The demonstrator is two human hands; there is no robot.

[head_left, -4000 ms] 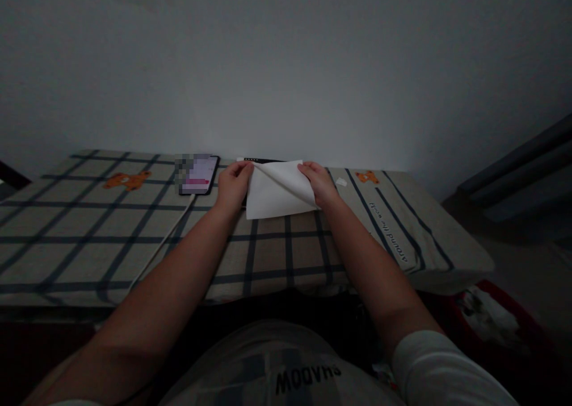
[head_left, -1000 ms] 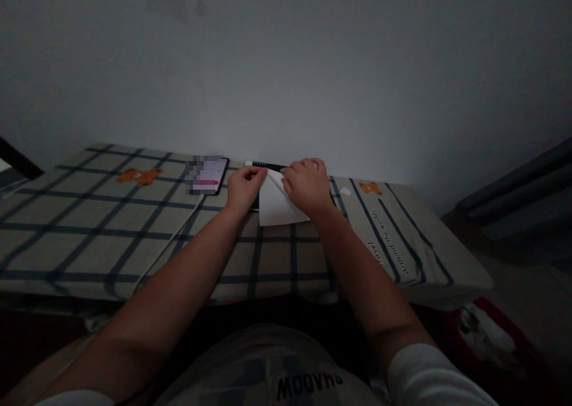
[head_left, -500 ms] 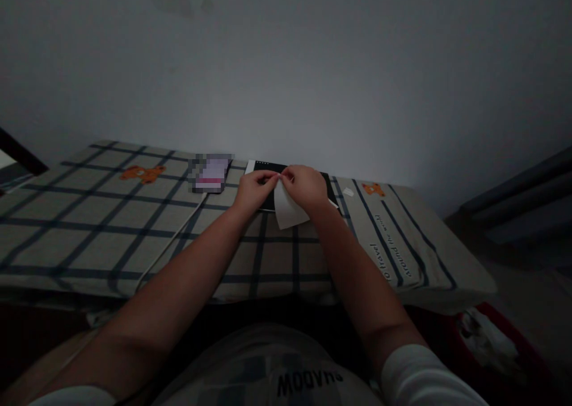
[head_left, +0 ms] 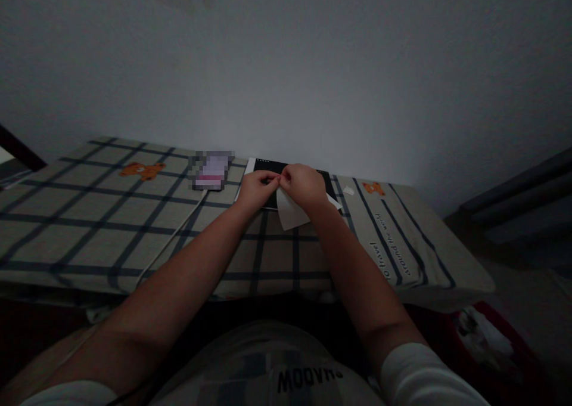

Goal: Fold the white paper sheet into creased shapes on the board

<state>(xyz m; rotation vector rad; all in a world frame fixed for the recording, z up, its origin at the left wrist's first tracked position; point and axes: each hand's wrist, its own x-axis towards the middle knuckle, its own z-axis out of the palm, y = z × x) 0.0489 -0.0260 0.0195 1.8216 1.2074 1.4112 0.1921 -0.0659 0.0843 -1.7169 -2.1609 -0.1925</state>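
Observation:
Both hands meet above a black sheet with white edges [head_left: 271, 166] that lies on the checked cloth. My left hand [head_left: 257, 188] is closed in a pinch, its fingertips at the top of a white piece of paper [head_left: 290, 211]. Touching those fingertips, my right hand [head_left: 304, 185] is closed too, with the paper hanging below it over the sheet's near edge. What sits between the left fingertips is too small to make out. The right hand covers part of the paper.
A phone with a blurred screen [head_left: 212, 170] lies at the left, with a white cable [head_left: 174, 234] running to the front edge. A small white scrap [head_left: 348, 191] is right of the sheet. Behind the cloth-covered table [head_left: 89, 227] rises a wall.
The hands stay together at nearly the same spot. The hanging paper has shifted slightly to the right.

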